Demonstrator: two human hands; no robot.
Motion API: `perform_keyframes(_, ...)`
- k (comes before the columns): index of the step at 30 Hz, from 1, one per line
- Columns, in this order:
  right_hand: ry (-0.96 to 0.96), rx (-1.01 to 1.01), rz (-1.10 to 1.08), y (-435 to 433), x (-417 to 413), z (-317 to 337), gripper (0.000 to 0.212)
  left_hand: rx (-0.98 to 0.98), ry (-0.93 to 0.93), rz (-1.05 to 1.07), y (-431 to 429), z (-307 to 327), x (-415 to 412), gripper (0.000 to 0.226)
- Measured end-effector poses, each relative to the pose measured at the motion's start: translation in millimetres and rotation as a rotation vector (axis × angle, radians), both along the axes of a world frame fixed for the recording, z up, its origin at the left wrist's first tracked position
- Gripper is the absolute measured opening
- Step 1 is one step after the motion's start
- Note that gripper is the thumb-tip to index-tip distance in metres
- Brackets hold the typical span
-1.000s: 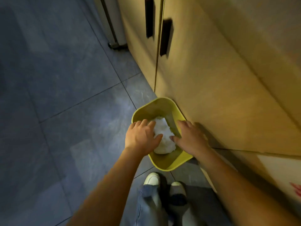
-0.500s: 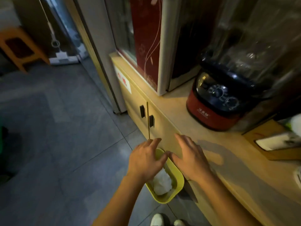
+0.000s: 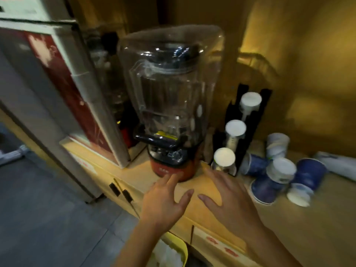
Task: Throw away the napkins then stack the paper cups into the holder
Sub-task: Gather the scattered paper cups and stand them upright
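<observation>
White crumpled napkins (image 3: 167, 256) lie inside the yellow bin (image 3: 180, 247) on the floor by the cabinet, low in the view. My left hand (image 3: 163, 203) and my right hand (image 3: 229, 201) hover open above the wooden counter (image 3: 308, 228), both holding nothing. A black cup holder (image 3: 234, 130) with three slots of white-rimmed cups stands behind my right hand. Several blue and white paper cups (image 3: 277, 176) lie in a loose pile on the counter, to the right of the holder.
A big blender (image 3: 171, 105) with a clear jug and red base stands just beyond my left hand. A red-fronted cabinet appliance (image 3: 73, 89) is at the left. A white wrapped roll (image 3: 335, 166) lies at the far right. Grey tiled floor (image 3: 48, 218) lies at lower left.
The view has swung up from the bin to the counter. Both hands rose out of the bin, leaving the napkins inside, and now spread open above the counter.
</observation>
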State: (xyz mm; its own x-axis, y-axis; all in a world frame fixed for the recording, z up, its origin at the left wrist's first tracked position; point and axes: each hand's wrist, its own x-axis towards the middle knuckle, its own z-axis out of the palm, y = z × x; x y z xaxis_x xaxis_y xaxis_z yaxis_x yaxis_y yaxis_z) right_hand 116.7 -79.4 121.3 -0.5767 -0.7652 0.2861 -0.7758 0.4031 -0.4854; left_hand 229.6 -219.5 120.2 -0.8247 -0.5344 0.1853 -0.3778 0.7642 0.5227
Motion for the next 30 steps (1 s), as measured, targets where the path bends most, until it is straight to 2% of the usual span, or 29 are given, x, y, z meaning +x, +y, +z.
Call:
perform_keyframes(7,-0.012,-0.069,-0.246,94.7,-53.8,18.7,0.061,0.019,0.042,-0.235,81.9,16.9,-80.8,0.053)
perform_keyframes(16,-0.005,-0.004,-0.461,195.4,-129.1,20.4,0.055,0.099,0.075,-0.364,177.8,22.3,-175.3,0.05)
perform_keyframes(22,-0.013,-0.032,-0.514,221.7,-170.2,5.0,0.062,0.126,0.059,-0.389,214.0,7.8,-215.8,0.045)
perform_keyframes(30,-0.043,-0.029,-0.567,207.2,-200.0,-7.6,0.058,0.13,0.073,-0.425,192.6,11.9,-261.3,0.041)
